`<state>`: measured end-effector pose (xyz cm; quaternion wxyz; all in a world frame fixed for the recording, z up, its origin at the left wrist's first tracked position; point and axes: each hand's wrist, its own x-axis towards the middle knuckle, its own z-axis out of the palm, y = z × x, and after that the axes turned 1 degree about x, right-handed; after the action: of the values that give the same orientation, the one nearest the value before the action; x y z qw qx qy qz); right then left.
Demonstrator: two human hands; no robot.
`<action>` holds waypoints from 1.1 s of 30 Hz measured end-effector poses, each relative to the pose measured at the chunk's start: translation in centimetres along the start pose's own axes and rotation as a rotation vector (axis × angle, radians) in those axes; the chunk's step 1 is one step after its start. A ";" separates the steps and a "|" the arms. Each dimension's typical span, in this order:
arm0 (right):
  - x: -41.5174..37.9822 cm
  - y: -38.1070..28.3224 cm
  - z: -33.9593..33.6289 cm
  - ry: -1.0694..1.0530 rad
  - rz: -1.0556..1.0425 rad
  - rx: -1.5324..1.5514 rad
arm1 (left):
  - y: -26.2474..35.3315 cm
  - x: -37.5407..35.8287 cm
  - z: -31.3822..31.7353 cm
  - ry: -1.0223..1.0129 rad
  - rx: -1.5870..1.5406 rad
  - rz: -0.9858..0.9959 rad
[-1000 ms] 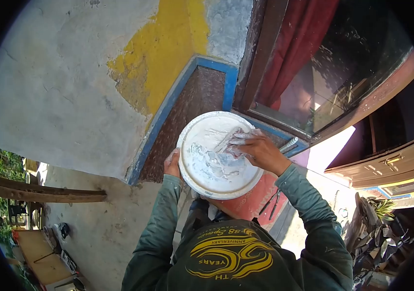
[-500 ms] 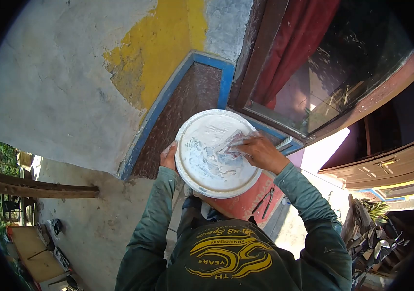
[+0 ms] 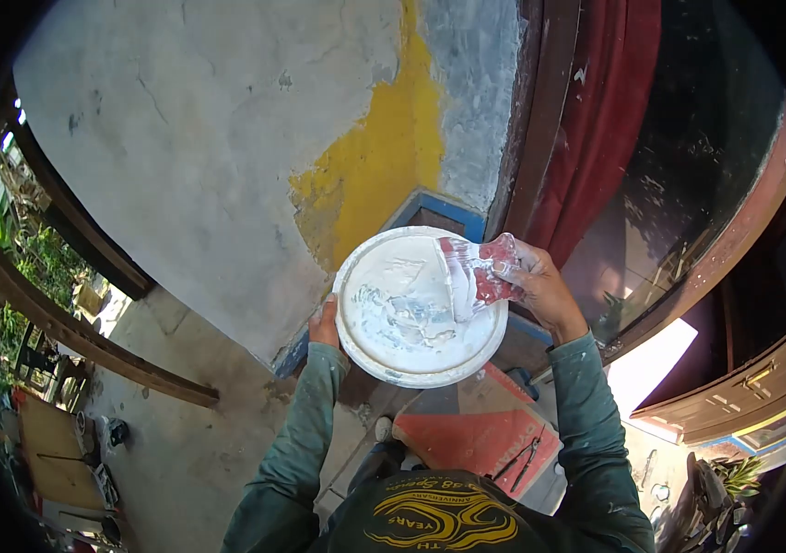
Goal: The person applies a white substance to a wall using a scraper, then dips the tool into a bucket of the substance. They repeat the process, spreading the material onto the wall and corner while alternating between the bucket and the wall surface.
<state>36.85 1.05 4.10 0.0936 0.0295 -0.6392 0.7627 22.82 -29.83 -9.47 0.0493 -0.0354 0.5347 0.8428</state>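
Observation:
A round white lid [image 3: 384, 355], smeared with white paste, is held up in front of me. My left hand [image 3: 326, 324] grips its left rim, with the fingers hidden beneath. Closed round a red scraper [image 3: 496, 267], my right hand [image 3: 539, 286] is at the lid's upper right. White paste coats much of the scraper, and its wide edge is over the lid.
Ahead stands a wall [image 3: 218, 120] with grey and yellow patches. A window with a red curtain [image 3: 600, 120] is at the right. Below the lid, pliers [image 3: 527, 461] lie on a red sack [image 3: 467, 442]. A curved wooden beam [image 3: 89, 336] is at the left.
My right hand has raised and turned the scraper, which now shows its face at the lid's right side. The view has shifted, showing more wall and more of the red sack.

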 end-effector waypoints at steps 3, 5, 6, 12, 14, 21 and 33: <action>2.8 -3.1 2.0 -0.045 -0.087 0.100 | 4.0 -0.2 0.0 0.020 0.089 0.062; 4.4 -5.3 3.5 -0.028 -0.126 0.153 | 6.4 -0.6 0.4 0.020 0.052 0.080; 5.4 -6.4 4.1 -0.045 -0.142 0.147 | 7.5 -0.6 0.4 0.010 0.022 0.066; 9.8 -13.7 9.0 -0.069 -0.252 0.179 | 11.3 0.1 -0.1 -0.121 -0.013 0.037; 10.6 -16.8 11.0 -0.056 -0.295 0.150 | 12.9 -0.8 0.4 -0.282 -0.144 -0.104; 13.2 -24.7 18.3 0.014 -0.432 -0.081 | 17.6 -2.3 0.7 -0.445 -0.131 -0.183; 22.7 -28.2 23.5 0.242 -0.922 -0.505 | 14.1 -2.9 -2.4 -0.304 -0.204 -0.092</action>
<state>17.87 -14.99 39.43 0.4960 0.1957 -0.7081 0.4630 24.06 -38.13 2.44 0.1644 0.0632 0.4305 0.8853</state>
